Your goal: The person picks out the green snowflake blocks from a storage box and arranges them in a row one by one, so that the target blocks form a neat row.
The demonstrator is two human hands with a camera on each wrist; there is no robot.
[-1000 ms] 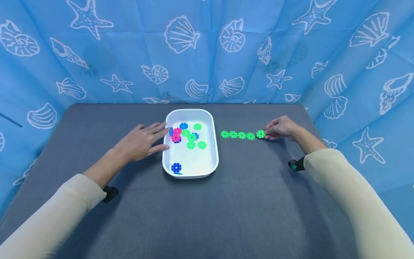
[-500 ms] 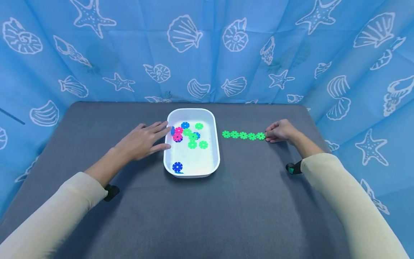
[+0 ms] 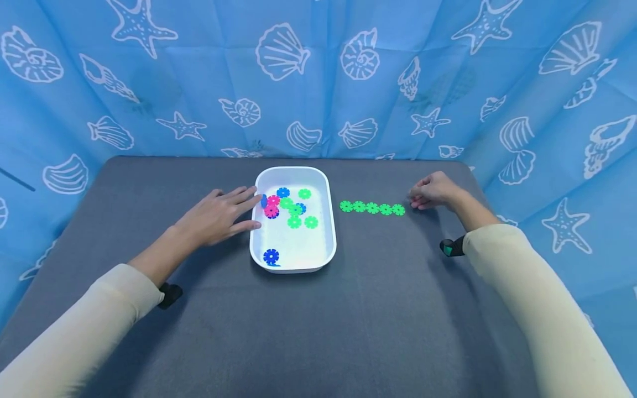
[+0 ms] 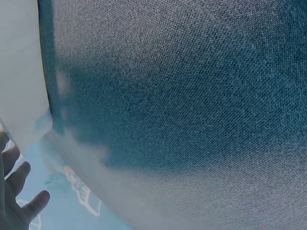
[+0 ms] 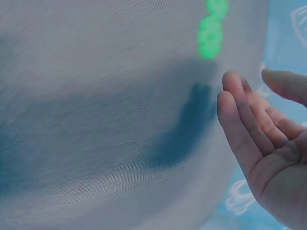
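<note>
A row of several green notched discs [image 3: 372, 208] lies on the table to the right of a white tray [image 3: 330, 243]. Just past the row's right end is my right hand [image 3: 434, 190], raised off the cloth with nothing between thumb and fingers. The right wrist view shows the fingers [image 5: 233, 120] loosely bent, thumb apart, below the last green disc [image 5: 210, 38]. My left hand [image 3: 216, 217] rests at the tray's left rim, fingers spread and straight. One blue disc [image 3: 264, 201] stands on edge by its fingertips.
Inside the tray are green discs [image 3: 311, 222], pink discs [image 3: 272, 211] and blue discs [image 3: 271, 256], some overlapping. Grey cloth covers the table [image 3: 318, 331]. A blue curtain [image 3: 318, 83] with white shell prints hangs behind it.
The last green disc was brought left against the end of the row and let go. My right hand has drawn back slightly to the right. The left hand stays at the tray.
</note>
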